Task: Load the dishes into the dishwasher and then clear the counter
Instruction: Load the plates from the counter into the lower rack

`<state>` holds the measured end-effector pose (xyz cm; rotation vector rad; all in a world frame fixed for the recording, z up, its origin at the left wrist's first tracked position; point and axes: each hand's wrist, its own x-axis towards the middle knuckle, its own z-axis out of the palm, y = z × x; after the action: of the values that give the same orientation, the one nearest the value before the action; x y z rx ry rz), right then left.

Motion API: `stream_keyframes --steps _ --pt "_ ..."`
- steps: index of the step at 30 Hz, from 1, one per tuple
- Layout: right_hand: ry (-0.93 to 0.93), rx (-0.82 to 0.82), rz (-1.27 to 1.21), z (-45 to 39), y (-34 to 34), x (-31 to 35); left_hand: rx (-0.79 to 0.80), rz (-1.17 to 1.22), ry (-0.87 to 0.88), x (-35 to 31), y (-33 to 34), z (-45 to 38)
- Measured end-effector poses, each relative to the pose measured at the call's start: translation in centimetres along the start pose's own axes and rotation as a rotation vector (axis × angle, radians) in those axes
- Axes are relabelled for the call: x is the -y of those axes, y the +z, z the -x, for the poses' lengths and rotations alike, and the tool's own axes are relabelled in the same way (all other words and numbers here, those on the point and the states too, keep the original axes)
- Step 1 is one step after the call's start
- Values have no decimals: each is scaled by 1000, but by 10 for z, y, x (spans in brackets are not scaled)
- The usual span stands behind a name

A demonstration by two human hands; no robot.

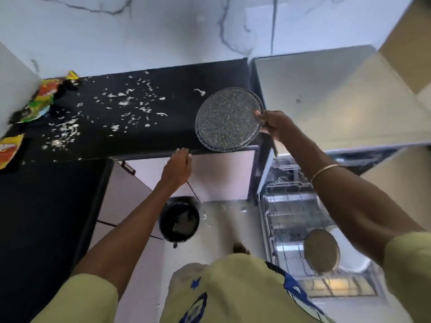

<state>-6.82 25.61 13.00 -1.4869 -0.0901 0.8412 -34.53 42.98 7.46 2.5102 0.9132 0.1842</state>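
Note:
My right hand [275,124] grips the right rim of a grey speckled plate [227,120], which hangs tilted over the right end of the black counter [140,136]. My left hand [178,164] rests with curled fingers on the counter's front edge, holding nothing. Below to the right, the open dishwasher's lower rack [296,220] is pulled out, and a round speckled plate [321,250] stands upright in it. White scraps [126,103] are strewn across the counter.
Crumpled snack wrappers [44,96] and another wrapper [9,150] lie at the counter's left end. A black bin [179,220] with debris inside stands on the floor below the counter. A pale appliance top [326,94] sits to the right of the counter.

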Motion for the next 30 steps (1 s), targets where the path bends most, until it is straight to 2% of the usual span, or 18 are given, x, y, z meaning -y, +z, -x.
stream_keyframes --steps 5,11,16,24,30 --pt "-7 -40 -87 86 -92 -41 27 6 126 -68 45 71" --pt "37 -104 -139 184 -195 -102 83 16 136 -114 115 165" --pt "79 -251 -103 256 -274 -144 173 39 144 -155 159 242" --pt "90 -372 -147 306 -377 -183 219 132 45 -224 210 298" --pt "131 -419 -136 288 -460 -199 313 173 -9 -290 268 288"
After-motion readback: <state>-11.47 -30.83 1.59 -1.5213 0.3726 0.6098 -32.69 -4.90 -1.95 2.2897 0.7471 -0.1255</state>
